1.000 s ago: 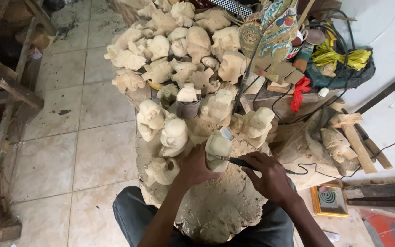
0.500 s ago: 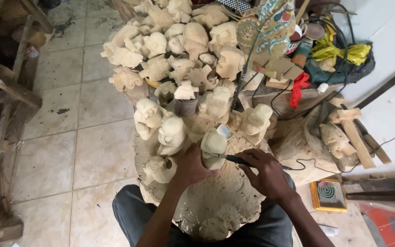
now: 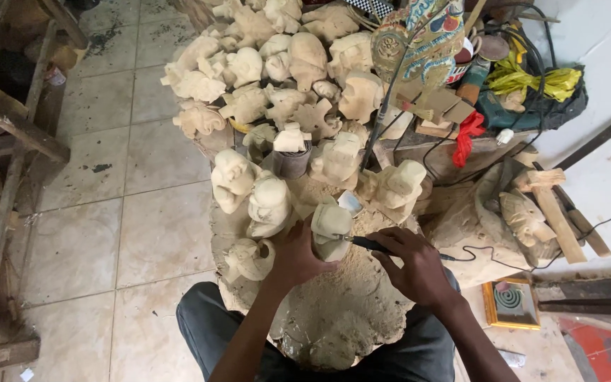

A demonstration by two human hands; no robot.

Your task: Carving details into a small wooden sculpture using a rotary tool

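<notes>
Fingers (image 3: 304,239) of our left hand (image 3: 298,255) were curled tight around a small pale wooden carving (image 3: 332,226), holding it upright on the sawdust-covered stump (image 3: 334,318) in front of us. Our right hand (image 3: 413,265), just to the right of that carving, was closed in a pen-like grip on a thin black rotary tool (image 3: 370,245), whose tip touched the carving's lower right side. A dark cord (image 3: 475,253) trailed away from the tool, farther right of the carving. Just left of the carving stood two more unfinished figures (image 3: 252,194), rounded and light-coloured, with a smaller one (image 3: 247,259) lying below them. Beyond the carving, a large heap of similar raw wooden figures (image 3: 284,64) was piled high. Up and to the right of the carving we saw a brightly painted mask (image 3: 419,42), a red rag (image 3: 467,134) and a yellow bag (image 3: 532,78). Well left of the carving lay pale floor tiles (image 3: 121,212). Our dark trousers (image 3: 206,329) showed below the stump.
</notes>
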